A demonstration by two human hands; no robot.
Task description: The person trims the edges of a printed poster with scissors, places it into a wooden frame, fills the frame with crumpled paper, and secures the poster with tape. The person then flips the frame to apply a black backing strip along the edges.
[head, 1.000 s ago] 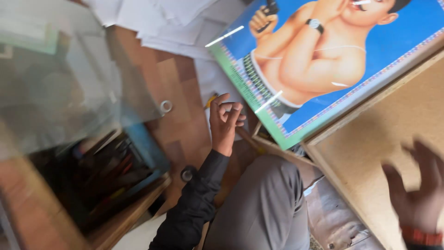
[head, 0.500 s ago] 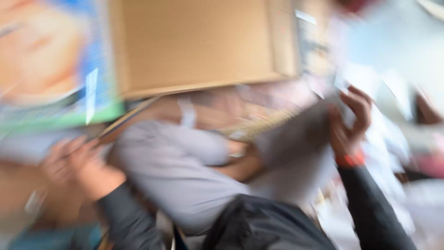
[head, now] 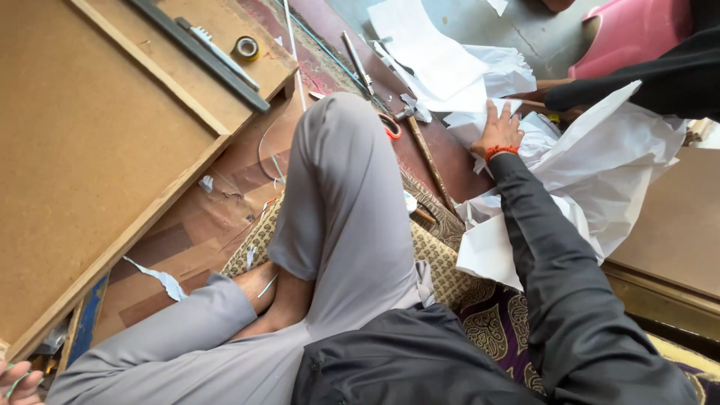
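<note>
Right hand: the right hand (head: 499, 129) is laid palm-down, fingers spread flat, on crumpled white paper sheets (head: 600, 165); nothing is gripped; a red thread band is worn at the wrist, black sleeve above it.
Left hand: the left hand (head: 19, 381) is cut off at the lower left corner; only fingertips are seen, something thin and green seems to lie between them; whether it is closed cannot be told.
Paper sheets: thin, matte, creased and folded; heaped on the floor right of the raised knee; the long axis of the heap runs from lower left to upper right; more flat sheets lie beyond, at top centre.
Fibreboard panel: a large brown fibreboard panel (head: 82, 150) with a raised wooden rim is seen at left, flat, rough-grained, its long edge running diagonally from lower left to upper right.
On the panel: a dark metal straightedge (head: 202, 56) is laid diagonally; a small tape roll (head: 247, 48) sits just beside its far end.
Floor: wood-pattern floor (head: 217, 217) with torn paper scraps; a patterned woven mat (head: 450, 270) lies under the legs.
Scissors: red-handled scissors (head: 390, 126) are seen behind the knee, partly hidden.
Legs: grey trousers, knee bent up, bare foot tucked under.
Other person: a black sleeve (head: 645, 79) reaches in from the upper right, above the paper.
</note>
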